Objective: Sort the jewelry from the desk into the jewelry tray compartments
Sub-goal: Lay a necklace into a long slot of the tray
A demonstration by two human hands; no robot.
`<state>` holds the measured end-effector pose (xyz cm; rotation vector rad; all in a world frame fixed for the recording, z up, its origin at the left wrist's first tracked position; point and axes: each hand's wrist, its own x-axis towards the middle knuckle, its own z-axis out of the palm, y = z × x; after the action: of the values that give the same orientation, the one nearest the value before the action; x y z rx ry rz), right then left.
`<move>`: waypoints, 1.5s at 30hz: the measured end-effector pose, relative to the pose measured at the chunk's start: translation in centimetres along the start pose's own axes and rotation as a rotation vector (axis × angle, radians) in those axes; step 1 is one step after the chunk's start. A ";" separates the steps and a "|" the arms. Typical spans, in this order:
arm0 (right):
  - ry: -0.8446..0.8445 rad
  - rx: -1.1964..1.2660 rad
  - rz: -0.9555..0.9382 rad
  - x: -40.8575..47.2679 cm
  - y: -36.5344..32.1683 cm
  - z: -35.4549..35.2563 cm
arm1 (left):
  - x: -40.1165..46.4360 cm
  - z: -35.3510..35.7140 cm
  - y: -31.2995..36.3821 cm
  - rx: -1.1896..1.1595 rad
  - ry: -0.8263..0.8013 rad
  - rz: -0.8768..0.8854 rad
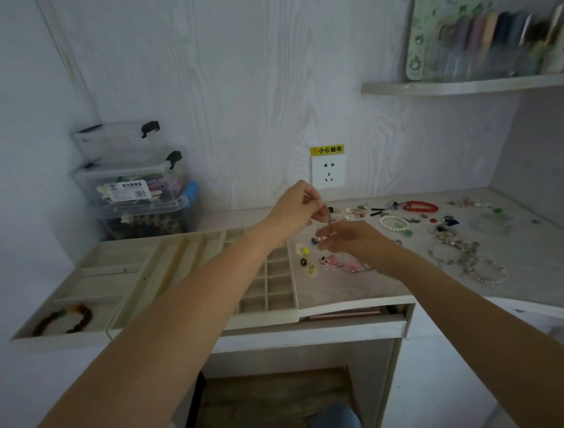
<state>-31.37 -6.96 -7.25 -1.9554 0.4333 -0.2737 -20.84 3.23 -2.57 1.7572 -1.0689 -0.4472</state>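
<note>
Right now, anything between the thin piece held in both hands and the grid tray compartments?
Nothing visible. The thin piece hangs between the left hand and right hand, above the desk, right of the grid tray. Only the left forearm crosses over that tray.

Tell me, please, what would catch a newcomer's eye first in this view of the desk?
First, the two hands at the centre: the left hand pinches a thin chain-like piece that hangs down to the right hand below it. Next, the scattered jewelry on the desk's right half, notably a red bead bracelet near the wall. Then the compartment trays on the left, one holding a dark bead bracelet.
</note>
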 end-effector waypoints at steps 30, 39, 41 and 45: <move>0.051 0.052 -0.091 1.7 -6.6 4.4 | -6.9 -11.6 -1.8 0.008 0.478 -0.013; -0.006 -0.172 -0.273 3.4 -11.0 12.8 | -12.0 -18.0 -4.2 -0.004 0.443 -0.046; -0.015 -0.146 -0.240 3.7 -11.3 14.2 | -12.9 -18.9 -4.7 -0.008 0.414 -0.053; -0.066 -0.186 -0.213 3.9 -11.6 15.9 | -13.7 -20.1 -5.4 -0.013 0.390 -0.051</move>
<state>-19.74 8.87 -3.20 -2.1906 0.2126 -0.3132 -11.66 26.31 -0.82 1.7711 -0.7437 -0.1318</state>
